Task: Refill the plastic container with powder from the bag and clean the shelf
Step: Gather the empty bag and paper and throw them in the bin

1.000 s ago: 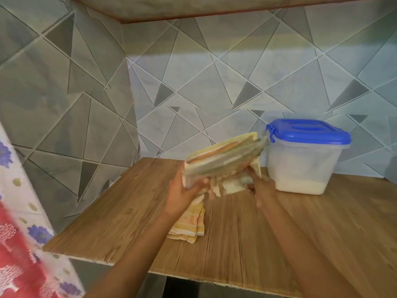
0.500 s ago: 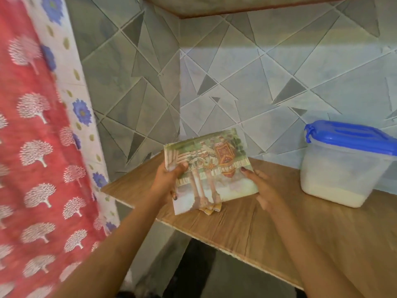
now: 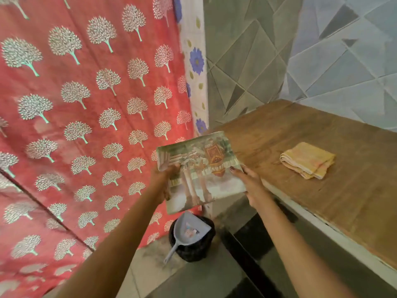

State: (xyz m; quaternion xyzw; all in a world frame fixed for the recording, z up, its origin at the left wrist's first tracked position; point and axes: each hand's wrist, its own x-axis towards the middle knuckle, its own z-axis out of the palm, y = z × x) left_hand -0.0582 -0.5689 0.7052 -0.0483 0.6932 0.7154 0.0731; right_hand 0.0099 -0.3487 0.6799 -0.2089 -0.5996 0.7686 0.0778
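Head view: the flat printed plastic bag with a picture on its face has come off the brown wooden shelf, where it was lifted beside the blue-lidded container a second ago. It now hangs past the shelf's left end, above the black waste bin holding a grey dustpan. It is probably emptied and due for discarding, with wiping still to do. The left grip clasps the bag's left edge; the right grip is released, near-straight fingers resting on the right edge. A folded yellow cloth lies on the shelf.
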